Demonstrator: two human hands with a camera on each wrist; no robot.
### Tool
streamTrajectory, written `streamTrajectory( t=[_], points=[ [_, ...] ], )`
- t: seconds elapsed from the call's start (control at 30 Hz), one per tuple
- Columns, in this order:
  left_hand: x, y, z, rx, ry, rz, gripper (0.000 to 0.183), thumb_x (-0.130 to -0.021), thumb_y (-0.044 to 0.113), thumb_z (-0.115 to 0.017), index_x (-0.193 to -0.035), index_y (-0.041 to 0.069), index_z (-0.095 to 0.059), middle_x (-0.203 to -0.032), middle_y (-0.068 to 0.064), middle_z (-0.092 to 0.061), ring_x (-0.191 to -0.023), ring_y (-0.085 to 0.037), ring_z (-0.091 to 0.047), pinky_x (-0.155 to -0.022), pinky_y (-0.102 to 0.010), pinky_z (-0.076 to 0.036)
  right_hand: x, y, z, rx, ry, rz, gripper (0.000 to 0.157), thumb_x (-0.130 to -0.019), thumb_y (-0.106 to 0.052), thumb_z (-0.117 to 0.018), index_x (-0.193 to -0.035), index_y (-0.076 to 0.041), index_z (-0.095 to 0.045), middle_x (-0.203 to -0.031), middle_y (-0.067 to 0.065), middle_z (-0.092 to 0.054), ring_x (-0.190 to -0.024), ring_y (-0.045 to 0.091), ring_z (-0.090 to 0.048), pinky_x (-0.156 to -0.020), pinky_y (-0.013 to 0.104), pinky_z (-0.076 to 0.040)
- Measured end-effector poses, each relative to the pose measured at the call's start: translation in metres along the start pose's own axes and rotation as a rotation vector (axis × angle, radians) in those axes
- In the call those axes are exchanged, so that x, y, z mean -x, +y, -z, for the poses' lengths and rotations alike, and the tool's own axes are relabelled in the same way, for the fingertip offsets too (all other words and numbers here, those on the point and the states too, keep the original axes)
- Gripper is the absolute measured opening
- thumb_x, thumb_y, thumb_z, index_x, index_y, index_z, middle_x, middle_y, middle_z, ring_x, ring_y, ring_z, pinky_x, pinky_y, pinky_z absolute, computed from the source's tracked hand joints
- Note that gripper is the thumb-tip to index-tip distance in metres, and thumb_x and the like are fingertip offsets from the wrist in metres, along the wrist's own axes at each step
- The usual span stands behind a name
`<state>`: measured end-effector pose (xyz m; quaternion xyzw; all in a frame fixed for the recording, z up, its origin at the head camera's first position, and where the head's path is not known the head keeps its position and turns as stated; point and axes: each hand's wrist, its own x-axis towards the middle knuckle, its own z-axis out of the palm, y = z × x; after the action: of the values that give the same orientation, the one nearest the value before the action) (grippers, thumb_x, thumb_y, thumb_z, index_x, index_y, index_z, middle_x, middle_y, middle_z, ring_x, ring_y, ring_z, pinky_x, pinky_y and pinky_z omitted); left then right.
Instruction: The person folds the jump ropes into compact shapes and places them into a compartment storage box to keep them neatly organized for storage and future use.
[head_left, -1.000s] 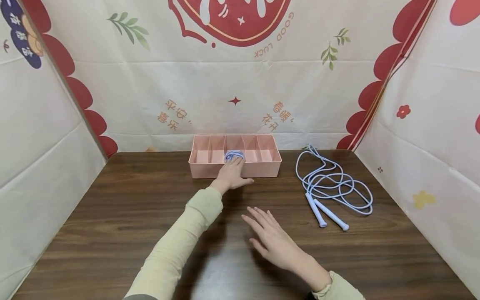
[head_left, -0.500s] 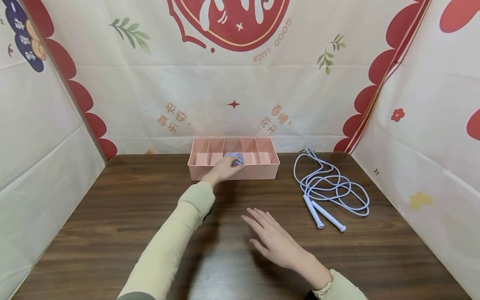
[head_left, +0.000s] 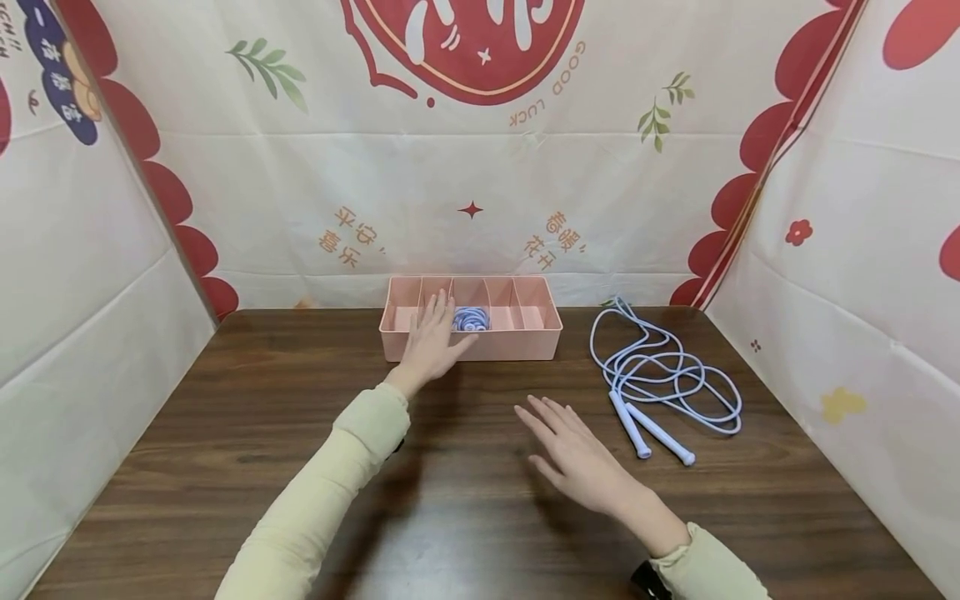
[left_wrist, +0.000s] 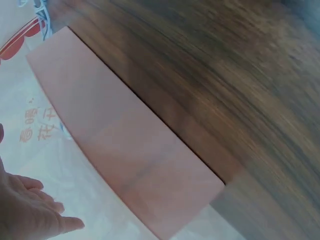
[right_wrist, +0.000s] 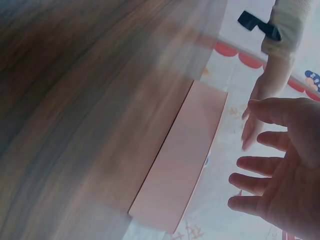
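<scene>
My left hand (head_left: 432,340), fingers spread, overlaps the front left of the pink divided box (head_left: 517,345) in the head view and holds nothing. Just right of its fingers, a coiled light-blue cord (head_left: 471,318) lies in the box's middle compartment. My right hand (head_left: 577,457) hovers over the table in front of the box, its fingers extended and nothing in them. To its right lies a light-blue jump rope (head_left: 663,368), loosely looped, both handles (head_left: 660,433) pointing toward me. The left wrist view shows the box's outer wall (left_wrist: 120,130) beyond my left hand (left_wrist: 30,207).
The box stands at the back edge of the dark wooden table (head_left: 247,433), close to a printed white cloth backdrop (head_left: 420,167). Cloth panels (head_left: 862,275) also rise along both sides. The box's other compartments show bare pink floors.
My left hand has let go of the coiled cord in the middle compartment and moved left with its fingers spread. My right hand has shifted slightly to the right.
</scene>
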<state>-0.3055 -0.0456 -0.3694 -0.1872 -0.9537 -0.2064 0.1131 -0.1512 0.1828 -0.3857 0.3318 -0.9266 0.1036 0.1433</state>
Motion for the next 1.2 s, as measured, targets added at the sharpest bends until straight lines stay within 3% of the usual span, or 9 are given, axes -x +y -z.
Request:
streamTrajectory(
  t=[0.2, 0.5, 0.8, 1.03, 1.2],
  points=[
    [0.014, -0.005, 0.008, -0.047, -0.003, 0.025, 0.082, -0.088, 0.053, -0.044, -0.144, 0.002, -0.013, -0.15, -0.017, 0.0, -0.138, -0.028, 0.001, -0.107, -0.054, -0.002, 0.007, 0.01, 0.004, 0.022, -0.007, -0.034, 0.061, -0.084, -0.021, -0.063, -0.137, -0.006, -0.037, -0.137, 0.021, -0.038, -0.125, 0.039, -0.035, -0.101, 0.053, -0.026],
    [0.039, 0.002, 0.015, -0.019, 0.018, 0.027, 0.083, -0.088, 0.051, -0.046, -0.144, 0.001, -0.011, -0.149, -0.02, 0.001, -0.137, -0.031, -0.001, -0.105, -0.057, 0.0, 0.025, 0.026, 0.012, 0.073, 0.028, -0.06, 0.064, -0.08, -0.019, -0.068, -0.135, -0.005, -0.039, -0.135, 0.023, -0.04, -0.124, 0.04, -0.035, -0.101, 0.053, -0.024],
    [0.054, 0.031, 0.005, -0.025, -0.034, 0.047, 0.084, -0.087, 0.057, -0.042, -0.145, 0.005, -0.009, -0.149, -0.019, 0.001, -0.137, -0.028, 0.003, -0.105, -0.056, -0.004, 0.05, 0.042, 0.02, 0.105, 0.05, -0.095, 0.066, -0.075, -0.016, -0.069, -0.134, -0.003, -0.042, -0.134, 0.024, -0.04, -0.123, 0.042, -0.034, -0.1, 0.054, -0.025],
    [0.055, 0.057, -0.006, -0.042, -0.046, 0.029, 0.084, -0.087, 0.059, -0.042, -0.145, 0.006, -0.011, -0.15, -0.019, -0.003, -0.137, -0.03, 0.0, -0.106, -0.055, -0.004, 0.062, 0.047, 0.022, 0.104, 0.039, -0.13, 0.064, -0.077, -0.017, -0.069, -0.133, -0.004, -0.042, -0.134, 0.024, -0.039, -0.121, 0.043, -0.035, -0.092, 0.061, -0.029],
    [0.051, 0.071, -0.017, -0.045, -0.05, 0.001, 0.084, -0.086, 0.059, -0.042, -0.145, 0.006, -0.013, -0.15, -0.019, -0.006, -0.137, -0.03, 0.0, -0.106, -0.056, -0.005, 0.071, 0.049, 0.023, 0.108, 0.041, -0.155, 0.068, -0.077, -0.018, -0.069, -0.137, -0.009, -0.038, -0.134, 0.023, -0.039, -0.121, 0.043, -0.035, -0.094, 0.061, -0.027]
  ],
)
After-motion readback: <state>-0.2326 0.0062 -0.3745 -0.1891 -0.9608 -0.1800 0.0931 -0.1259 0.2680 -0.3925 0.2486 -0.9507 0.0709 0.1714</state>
